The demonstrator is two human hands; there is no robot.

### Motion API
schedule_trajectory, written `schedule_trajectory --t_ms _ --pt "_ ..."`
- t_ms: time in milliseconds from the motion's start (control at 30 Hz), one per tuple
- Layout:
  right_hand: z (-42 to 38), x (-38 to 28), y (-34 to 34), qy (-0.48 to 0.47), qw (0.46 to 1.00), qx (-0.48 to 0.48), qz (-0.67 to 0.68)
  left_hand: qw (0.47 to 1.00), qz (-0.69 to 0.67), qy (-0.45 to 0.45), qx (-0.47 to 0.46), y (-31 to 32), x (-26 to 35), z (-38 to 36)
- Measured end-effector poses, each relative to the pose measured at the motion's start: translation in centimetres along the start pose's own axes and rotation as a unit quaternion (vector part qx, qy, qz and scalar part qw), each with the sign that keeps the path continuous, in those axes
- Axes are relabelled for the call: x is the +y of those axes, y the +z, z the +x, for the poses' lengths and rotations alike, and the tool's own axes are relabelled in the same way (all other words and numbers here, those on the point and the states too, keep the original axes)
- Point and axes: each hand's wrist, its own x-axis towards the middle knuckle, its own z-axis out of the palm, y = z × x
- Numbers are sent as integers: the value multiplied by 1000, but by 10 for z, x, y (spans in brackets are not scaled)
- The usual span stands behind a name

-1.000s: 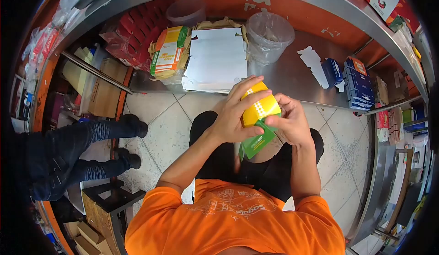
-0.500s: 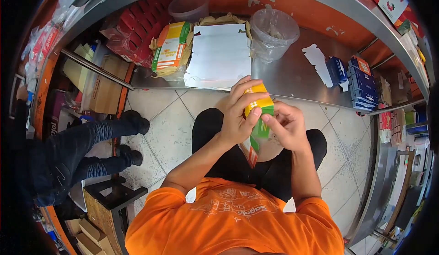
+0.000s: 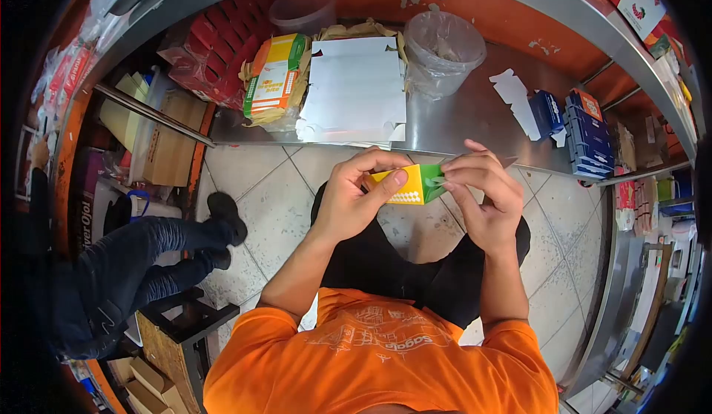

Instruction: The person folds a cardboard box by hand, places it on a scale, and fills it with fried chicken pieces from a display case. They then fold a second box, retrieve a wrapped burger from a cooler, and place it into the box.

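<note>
Above my lap, a small yellow and green carton [image 3: 406,188] is held sideways between both hands. My left hand [image 3: 356,195] grips its yellow body, thumb on the near face and fingers behind. At the green end, the fingers and thumb of my right hand [image 3: 486,195] pinch the flap edge, which looks partly raised. Beyond my hands on the metal shelf lies a stack of white card sheets [image 3: 356,91] on brown paper. To its left rests a wrapped bundle of flat yellow, orange and green cartons [image 3: 273,80].
A clear plastic tub [image 3: 443,54] stands right of the white stack. Blue boxes [image 3: 589,136] and a white cut-out card [image 3: 515,102] are farther right. A red plastic crate [image 3: 219,50] is at the left. Another person's legs [image 3: 159,254] are at my left.
The carton has turned from upright-tilted to level, its green end now facing right. My left hand has moved left and my right hand slightly right. The other person's legs have shifted slightly.
</note>
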Motion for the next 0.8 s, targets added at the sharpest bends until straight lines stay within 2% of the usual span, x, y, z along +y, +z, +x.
schedule_trajectory --t_ms 133,200,333,500,633,700,733,800 --pt "-3 3 5 -13 1000 -4 -9 998 -15 41 -43 6 -5 5" --pt "-5 4 9 -33 999 29 -12 994 -80 50 -47 10 -6 5" --pt "-10 10 14 -58 996 60 -21 988 -125 53 -71 11 -8 4" --pt "-13 14 19 7 997 36 65 984 -152 53 -72 11 -17 3" --pt "-14 15 23 51 996 20 73 988 -114 83 -67 11 -22 1" --pt "-13 14 23 125 982 2 139 987 -135 66 -50 11 -22 -1" --pt "-11 11 22 124 983 2 139 987 -135 67 -50 12 -21 -3" --pt "-7 0 16 11 999 -40 -28 989 -146 17 0 15 -16 -10"
